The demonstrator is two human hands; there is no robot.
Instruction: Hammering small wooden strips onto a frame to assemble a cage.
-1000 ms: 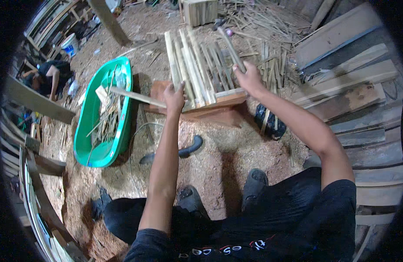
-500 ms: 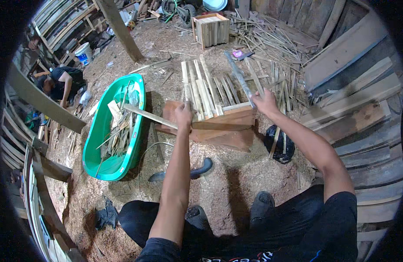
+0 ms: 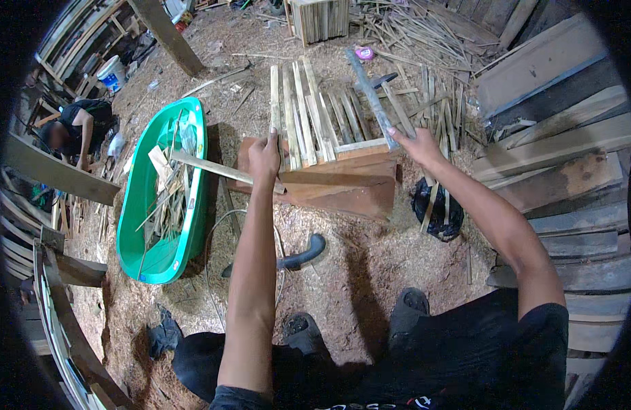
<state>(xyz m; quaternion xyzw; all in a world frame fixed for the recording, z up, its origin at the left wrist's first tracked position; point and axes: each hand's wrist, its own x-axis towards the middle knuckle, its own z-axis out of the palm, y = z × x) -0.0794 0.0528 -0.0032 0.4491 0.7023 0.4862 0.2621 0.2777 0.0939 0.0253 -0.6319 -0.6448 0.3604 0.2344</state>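
My left hand (image 3: 264, 160) is closed around the near end of the leftmost wooden slat (image 3: 274, 96). Several pale slats (image 3: 306, 123) lie side by side, pointing away from me, over a reddish-brown board (image 3: 343, 193). A short pale crosspiece (image 3: 360, 145) runs along their near right side. My right hand (image 3: 421, 148) grips the near end of a thin wooden strip (image 3: 399, 106). Right beside it, by my fingertips, is a long greyish stick (image 3: 369, 96); whether I hold that too cannot be made out.
Left of the board stands a green tub (image 3: 124, 232) of wood offcuts, with a strip (image 3: 213, 166) sticking out. A dark curved tool (image 3: 305, 253) and a black plastic bag (image 3: 438, 212) lie nearer me. Planks (image 3: 561, 147) line the right. Another person (image 3: 80, 130) crouches far left.
The view has shifted, so the tub, board and slats appear higher and further left. Both hands keep their hold at the slats, with little movement of their own.
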